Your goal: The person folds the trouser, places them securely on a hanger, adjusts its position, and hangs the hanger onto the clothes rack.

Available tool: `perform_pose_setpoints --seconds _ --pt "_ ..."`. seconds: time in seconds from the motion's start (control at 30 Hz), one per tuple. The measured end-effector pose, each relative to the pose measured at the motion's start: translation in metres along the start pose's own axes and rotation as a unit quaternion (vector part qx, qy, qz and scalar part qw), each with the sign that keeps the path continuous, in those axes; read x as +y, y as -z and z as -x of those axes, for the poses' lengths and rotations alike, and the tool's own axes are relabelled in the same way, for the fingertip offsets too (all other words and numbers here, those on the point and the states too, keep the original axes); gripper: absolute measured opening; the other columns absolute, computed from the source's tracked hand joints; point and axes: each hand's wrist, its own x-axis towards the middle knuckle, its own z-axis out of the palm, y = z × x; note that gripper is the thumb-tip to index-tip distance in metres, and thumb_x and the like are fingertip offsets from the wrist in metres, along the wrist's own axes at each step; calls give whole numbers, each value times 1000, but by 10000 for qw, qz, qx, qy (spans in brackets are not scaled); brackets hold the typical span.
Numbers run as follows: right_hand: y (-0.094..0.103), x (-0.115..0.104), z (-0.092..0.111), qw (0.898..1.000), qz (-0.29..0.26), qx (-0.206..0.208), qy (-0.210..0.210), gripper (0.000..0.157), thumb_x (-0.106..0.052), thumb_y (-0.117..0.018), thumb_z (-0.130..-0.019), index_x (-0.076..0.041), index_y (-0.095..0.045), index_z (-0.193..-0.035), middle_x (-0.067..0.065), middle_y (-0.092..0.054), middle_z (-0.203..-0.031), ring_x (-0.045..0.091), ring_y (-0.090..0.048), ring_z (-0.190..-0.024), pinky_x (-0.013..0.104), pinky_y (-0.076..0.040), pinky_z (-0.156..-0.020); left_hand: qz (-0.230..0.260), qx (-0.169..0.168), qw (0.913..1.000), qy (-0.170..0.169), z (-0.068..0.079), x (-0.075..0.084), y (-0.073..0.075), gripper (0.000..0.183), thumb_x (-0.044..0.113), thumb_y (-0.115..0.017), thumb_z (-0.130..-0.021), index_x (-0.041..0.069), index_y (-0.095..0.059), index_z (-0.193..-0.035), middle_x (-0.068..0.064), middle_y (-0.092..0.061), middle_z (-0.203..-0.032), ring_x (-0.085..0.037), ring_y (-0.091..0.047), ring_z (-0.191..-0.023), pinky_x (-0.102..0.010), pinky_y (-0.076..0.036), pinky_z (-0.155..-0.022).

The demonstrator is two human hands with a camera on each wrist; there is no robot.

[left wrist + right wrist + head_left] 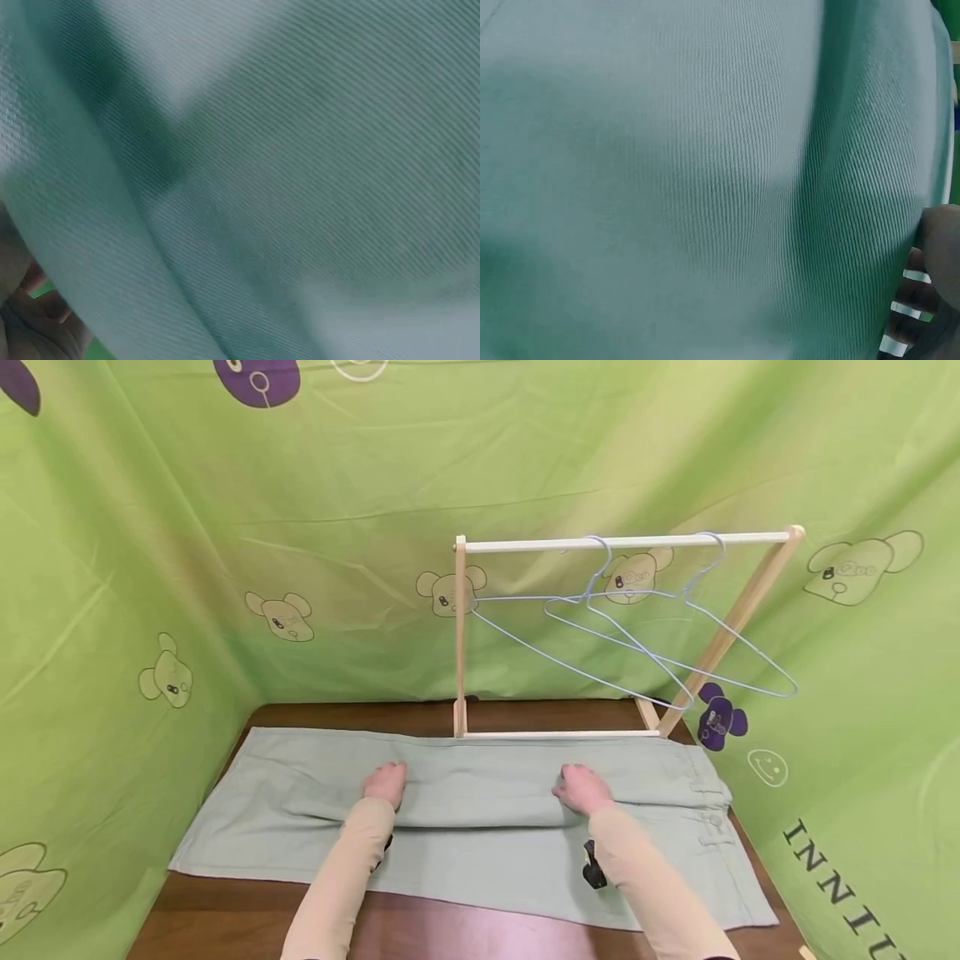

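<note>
A pair of pale green trousers (480,860) lies sideways across the brown table, its waistband to the right and its hems to the left. The upper leg overlaps the lower one, with a long shadowed edge below the hands. My left hand (386,783) grips the upper leg near its middle, fingers curled. Farther right, toward the waist, my right hand (583,788) pinches the same leg between thumb and fingers. In the left wrist view, cloth (315,172) fills most of the picture and partly hides the fingers. Similar folds of cloth (705,172) fill the right wrist view.
Behind the trousers stands a wooden rack (626,542) with two thin lilac wire hangers on its top bar. Green printed curtain (360,468) encloses the back and both sides. Bare brown table (427,931) shows along the front edge.
</note>
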Motion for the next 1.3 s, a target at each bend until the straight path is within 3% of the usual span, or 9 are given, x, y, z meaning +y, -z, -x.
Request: perform_pose_setpoints --seconds 0.13,0.27,0.4,0.57,0.67,0.87,0.97,1.13,1.3 --pt "-2 -3 -6 9988 168 -295 -361 20 -24 -71 -91 -5 -66 -90 16 -72 -96 37 -69 -93 54 -56 -76 -48 2 10000 -4 -3 4 -1 10 9 -64 -96 3 -68 -103 -19 -72 -105 -39 -70 -95 -53 -59 -78" --pt "-1 -5 -9 9987 255 -355 -262 10 -16 -68 -88 -6 -67 -91 15 -72 -98 36 -69 -94 54 -56 -75 133 272 9995 79 -5 3 -3 10 7 -60 -96 1 -67 -100 -20 -73 -99 -40 -71 -90 -52 -59 -73" --pt "1 -6 -8 9990 156 417 67 6 -5 -66 -82 -2 -62 -86 17 -69 -87 39 -69 -81 52 -56 -66 622 869 9940 223 -7 2 -1 10 7 -55 -97 -1 -60 -99 -21 -71 -88 -43 -70 -79 -52 -57 -63" --pt "0 -7 -5 9837 -71 1786 166 6 -1 -62 -85 0 -57 -83 18 -65 -80 44 -66 -72 53 -55 -60 1230 1655 9776 414 -12 3 5 11 13 -52 -102 4 -52 -96 -22 -68 -78 -46 -67 -73 -53 -52 -57" --pt "-5 -8 -4 9811 -69 1931 78 7 -2 -60 -89 1 -57 -84 20 -66 -82 46 -66 -73 54 -55 -61 1459 1530 9762 477 -15 5 5 12 14 -48 -104 3 -52 -104 -25 -69 -81 -47 -67 -77 -55 -53 -61" --pt "-11 -9 -1 9910 155 1316 190 7 -1 -63 -83 4 -63 -88 22 -67 -86 44 -67 -81 54 -55 -70 1128 245 9926 376 -15 5 -3 41 21 -53 -101 3 -46 -138 -25 -66 -121 -44 -65 -109 -59 -51 -92" --pt "-8 -8 2 9927 5 1162 327 18 -3 -64 -83 4 -66 -99 23 -69 -97 43 -65 -90 54 -54 -80 924 -83 9951 338 -12 1 -4 47 29 -55 -101 7 -47 -142 -21 -57 -140 -43 -56 -127 -64 -46 -99" --pt "-5 -3 12 9902 -363 1287 404 31 -6 -65 -84 3 -66 -114 26 -65 -117 46 -60 -108 57 -51 -95 660 92 9978 64 -4 -13 -4 42 28 -55 -101 10 -55 -138 -18 -56 -142 -43 -51 -130 -64 -45 -101" --pt "-4 3 23 9793 -532 1889 503 26 -7 -64 -86 1 -68 -111 25 -66 -116 46 -59 -111 59 -51 -92 461 950 9940 -278 5 -27 -10 32 21 -55 -100 8 -62 -128 -19 -60 -130 -41 -55 -121 -57 -47 -101"
